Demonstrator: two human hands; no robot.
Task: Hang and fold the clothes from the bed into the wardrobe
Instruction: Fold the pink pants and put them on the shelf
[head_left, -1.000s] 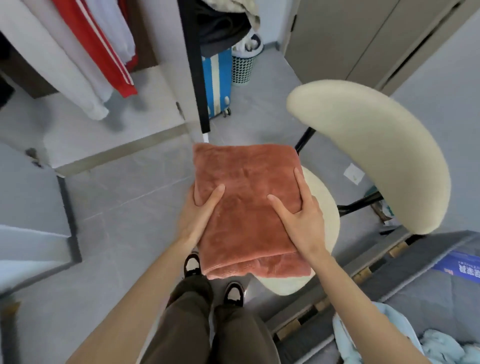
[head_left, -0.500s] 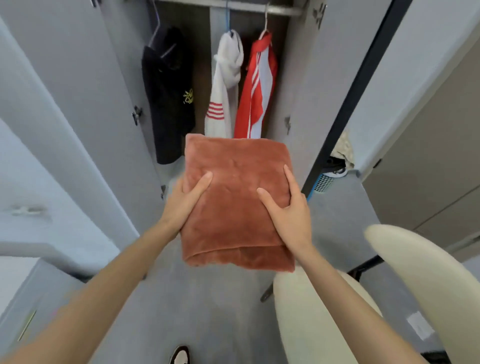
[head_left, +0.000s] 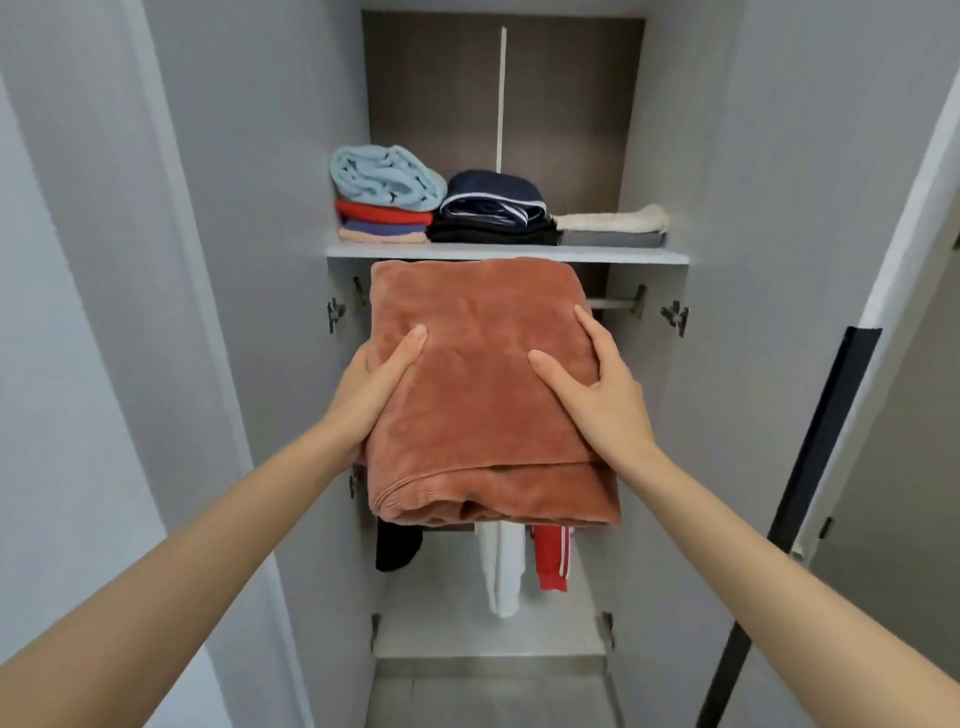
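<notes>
A folded rust-orange fleece garment (head_left: 483, 364) is held up in front of the open wardrobe, its far edge just below the upper shelf (head_left: 506, 254). My left hand (head_left: 374, 384) grips its left side, thumb on top and fingers hidden underneath. My right hand (head_left: 597, 384) grips its right side the same way, thumb and a finger spread on top. The shelf carries a left stack topped by a rolled light-blue towel (head_left: 384, 176), a dark navy and black stack (head_left: 493, 208) in the middle, and a low cream and grey stack (head_left: 613, 226) at the right.
Below the garment hang a black top (head_left: 397, 545), a white top (head_left: 501, 569) and a red striped jacket (head_left: 551, 558) from the rail (head_left: 613, 303). Both grey wardrobe doors (head_left: 249, 260) stand open at either side. A black post (head_left: 810, 467) runs down the right.
The folded fleece rose from the chair seat to shelf height, still held by both hands. My view swung up from the floor to the wardrobe's upper shelf.
</notes>
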